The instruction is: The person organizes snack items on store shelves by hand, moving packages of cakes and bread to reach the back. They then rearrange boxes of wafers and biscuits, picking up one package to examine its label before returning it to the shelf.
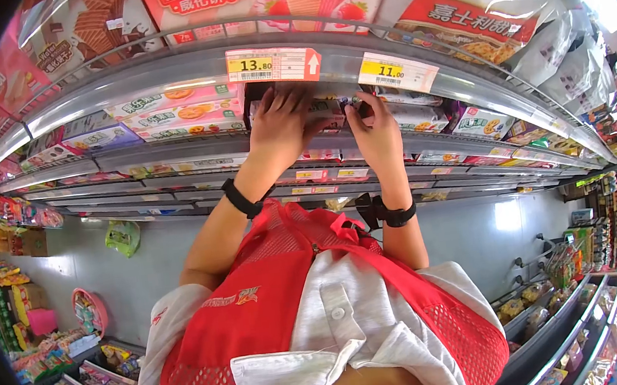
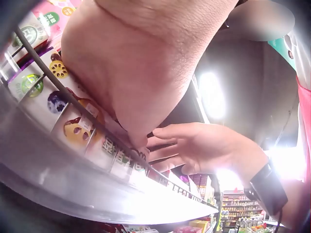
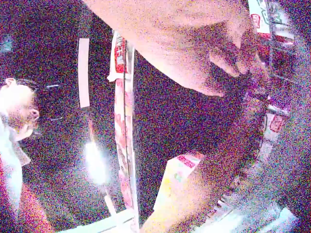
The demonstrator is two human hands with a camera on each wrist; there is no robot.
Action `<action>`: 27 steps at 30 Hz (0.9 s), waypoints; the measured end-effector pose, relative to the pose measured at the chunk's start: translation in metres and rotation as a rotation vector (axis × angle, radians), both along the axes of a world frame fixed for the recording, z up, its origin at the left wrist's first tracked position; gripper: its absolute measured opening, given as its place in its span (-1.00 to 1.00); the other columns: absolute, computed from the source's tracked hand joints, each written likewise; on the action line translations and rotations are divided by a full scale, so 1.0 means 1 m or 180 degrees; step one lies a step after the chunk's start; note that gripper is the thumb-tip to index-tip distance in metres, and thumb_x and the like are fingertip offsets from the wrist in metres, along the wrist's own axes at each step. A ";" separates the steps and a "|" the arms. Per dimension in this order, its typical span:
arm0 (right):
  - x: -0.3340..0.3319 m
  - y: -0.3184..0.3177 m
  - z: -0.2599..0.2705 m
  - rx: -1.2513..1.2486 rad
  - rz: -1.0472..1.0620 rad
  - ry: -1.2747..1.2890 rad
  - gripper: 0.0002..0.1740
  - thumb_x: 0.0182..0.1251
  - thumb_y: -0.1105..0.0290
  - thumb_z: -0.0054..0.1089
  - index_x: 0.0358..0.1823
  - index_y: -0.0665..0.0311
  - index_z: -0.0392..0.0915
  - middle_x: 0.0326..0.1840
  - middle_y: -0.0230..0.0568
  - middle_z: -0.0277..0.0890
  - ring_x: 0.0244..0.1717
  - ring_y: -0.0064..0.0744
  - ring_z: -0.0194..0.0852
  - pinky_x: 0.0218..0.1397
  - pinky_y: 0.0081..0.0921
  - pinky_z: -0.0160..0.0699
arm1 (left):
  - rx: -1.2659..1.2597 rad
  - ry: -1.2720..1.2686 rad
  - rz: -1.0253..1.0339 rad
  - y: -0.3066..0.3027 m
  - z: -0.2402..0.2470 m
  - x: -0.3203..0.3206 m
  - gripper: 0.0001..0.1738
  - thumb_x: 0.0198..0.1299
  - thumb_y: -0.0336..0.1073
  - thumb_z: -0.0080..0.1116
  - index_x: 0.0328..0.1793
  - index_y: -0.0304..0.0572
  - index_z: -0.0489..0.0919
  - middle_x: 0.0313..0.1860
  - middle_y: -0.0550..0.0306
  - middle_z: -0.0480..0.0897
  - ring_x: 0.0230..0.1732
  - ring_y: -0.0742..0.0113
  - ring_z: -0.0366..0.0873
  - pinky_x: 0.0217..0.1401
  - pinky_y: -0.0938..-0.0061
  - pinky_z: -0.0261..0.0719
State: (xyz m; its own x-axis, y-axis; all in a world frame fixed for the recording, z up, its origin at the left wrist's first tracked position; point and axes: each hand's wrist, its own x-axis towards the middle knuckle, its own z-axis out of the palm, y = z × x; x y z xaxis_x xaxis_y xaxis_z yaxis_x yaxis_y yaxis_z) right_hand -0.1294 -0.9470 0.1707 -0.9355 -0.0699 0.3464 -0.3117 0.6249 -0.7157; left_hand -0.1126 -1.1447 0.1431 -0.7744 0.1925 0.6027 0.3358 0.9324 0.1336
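Observation:
Both hands reach in at the second shelf level, below the price-tag rail. My left hand (image 1: 282, 123) extends its fingers into a dark gap beside pink-and-white biscuit boxes (image 1: 186, 119); its fingertips lie in shadow. Just to the right, my right hand (image 1: 377, 127) has thumb and fingers apart at the front of the packs. The left wrist view shows the right hand (image 2: 194, 145) with loosely extended fingers close to the left hand's thumb. Under the left hand there, a white box with biscuit and blueberry pictures (image 2: 77, 128) stands behind the wire guard.
Large wafer bags (image 1: 215, 5) fill the shelf above, behind a wire rail with price tags (image 1: 271, 65). More boxes (image 1: 479, 123) line the shelf to the right. Lower shelves continue beneath. A green bag (image 1: 123, 238) lies on the floor behind; a pink basket (image 1: 90, 312) stands farther left.

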 end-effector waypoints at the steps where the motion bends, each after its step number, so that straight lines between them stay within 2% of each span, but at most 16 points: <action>1: -0.001 0.001 -0.003 0.0061 -0.0021 0.0012 -0.54 0.43 0.12 0.35 0.21 0.23 0.59 0.05 0.01 0.66 -0.26 -0.12 0.76 -0.12 -0.21 0.64 | 0.0024 0.0087 -0.0008 0.000 -0.002 0.000 -0.25 0.29 0.21 0.25 0.38 -0.22 0.57 0.27 0.01 0.64 0.41 0.05 0.48 0.57 0.01 0.30; 2: -0.002 0.003 -0.006 0.0124 -0.0044 0.0019 -0.54 0.43 0.09 0.33 0.20 0.22 0.59 0.08 -0.01 0.65 -0.25 -0.10 0.76 -0.12 -0.16 0.64 | 0.0022 0.0031 0.0016 -0.001 -0.003 0.001 -0.26 0.31 0.21 0.24 0.41 -0.19 0.56 0.30 0.00 0.63 0.42 0.03 0.48 0.58 0.01 0.30; 5: -0.006 0.004 -0.007 0.0210 -0.0149 0.0320 -0.54 0.43 0.09 0.34 0.19 0.23 0.60 0.06 -0.02 0.65 -0.28 -0.09 0.75 -0.13 -0.18 0.63 | 0.0035 -0.0091 0.0064 -0.001 -0.001 0.002 -0.27 0.34 0.20 0.22 0.46 -0.14 0.53 0.35 -0.02 0.62 0.44 0.00 0.48 0.58 0.01 0.29; 11: -0.005 0.000 0.007 0.0028 -0.0036 -0.0609 -0.52 0.44 0.08 0.32 0.20 0.26 0.61 0.09 0.03 0.64 -0.29 -0.11 0.73 -0.15 -0.23 0.62 | 0.0101 -0.0076 0.0088 -0.004 -0.004 0.000 -0.28 0.30 0.20 0.25 0.38 -0.19 0.57 0.31 0.02 0.63 0.44 0.05 0.47 0.58 0.00 0.29; 13: -0.004 -0.002 0.004 0.0057 -0.0064 -0.0327 -0.52 0.44 0.07 0.32 0.21 0.26 0.61 0.05 0.05 0.66 -0.30 -0.11 0.73 -0.16 -0.23 0.62 | 0.0109 0.0189 0.0040 -0.007 -0.005 0.000 -0.29 0.26 0.20 0.29 0.30 -0.23 0.62 0.22 0.02 0.65 0.38 0.08 0.51 0.57 -0.02 0.29; 14: -0.005 -0.002 0.000 0.0072 -0.0080 -0.0195 -0.52 0.44 0.07 0.32 0.21 0.26 0.61 0.03 0.05 0.67 -0.31 -0.11 0.73 -0.16 -0.23 0.62 | 0.0101 0.0067 0.0051 -0.008 -0.005 0.001 -0.28 0.28 0.19 0.28 0.35 -0.21 0.59 0.28 0.02 0.63 0.42 0.08 0.48 0.58 -0.01 0.29; 15: -0.008 -0.001 -0.006 0.0021 -0.0059 -0.0096 -0.52 0.44 0.07 0.32 0.19 0.26 0.62 -0.06 0.07 0.69 -0.32 -0.10 0.72 -0.18 -0.22 0.62 | 0.0089 -0.0061 0.0054 -0.010 -0.004 0.003 -0.27 0.29 0.19 0.28 0.39 -0.20 0.56 0.34 0.01 0.60 0.45 0.08 0.45 0.58 -0.01 0.29; 18: -0.014 0.001 -0.013 -0.0008 0.0161 0.0343 -0.61 0.46 0.21 0.36 0.16 0.29 0.66 -0.47 -0.23 0.48 -0.49 -0.53 0.37 -0.34 -0.49 0.44 | 0.0090 -0.0157 0.0109 -0.009 -0.002 0.006 -0.25 0.30 0.18 0.29 0.45 -0.18 0.53 0.41 0.00 0.57 0.50 0.06 0.42 0.58 0.01 0.28; 22: -0.006 -0.005 -0.001 -0.0002 0.0203 -0.0280 -0.63 0.46 0.24 0.36 0.17 0.29 0.67 -0.36 -0.12 0.57 -0.45 -0.57 0.42 -0.32 -0.51 0.46 | 0.0130 0.0064 0.0207 -0.011 -0.005 0.008 -0.22 0.29 0.18 0.30 0.47 -0.19 0.51 0.43 -0.04 0.55 0.51 0.03 0.41 0.59 0.01 0.27; 27: -0.006 -0.015 -0.008 0.0029 0.0391 0.0113 -0.63 0.46 0.23 0.33 0.17 0.27 0.67 -0.36 -0.10 0.63 -0.49 -0.45 0.46 -0.31 -0.47 0.52 | 0.0356 0.0299 0.0114 -0.013 -0.007 0.009 -0.26 0.23 0.11 0.41 0.36 -0.26 0.57 0.39 -0.13 0.59 0.45 -0.05 0.48 0.60 -0.01 0.25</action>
State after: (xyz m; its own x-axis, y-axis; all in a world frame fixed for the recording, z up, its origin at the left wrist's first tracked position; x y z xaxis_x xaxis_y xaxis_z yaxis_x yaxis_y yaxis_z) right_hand -0.1355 -0.9617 0.1627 -0.9068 -0.1866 0.3780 -0.4115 0.5870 -0.6972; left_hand -0.1040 -1.1572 0.1360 -0.7188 0.0934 0.6889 0.3185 0.9250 0.2069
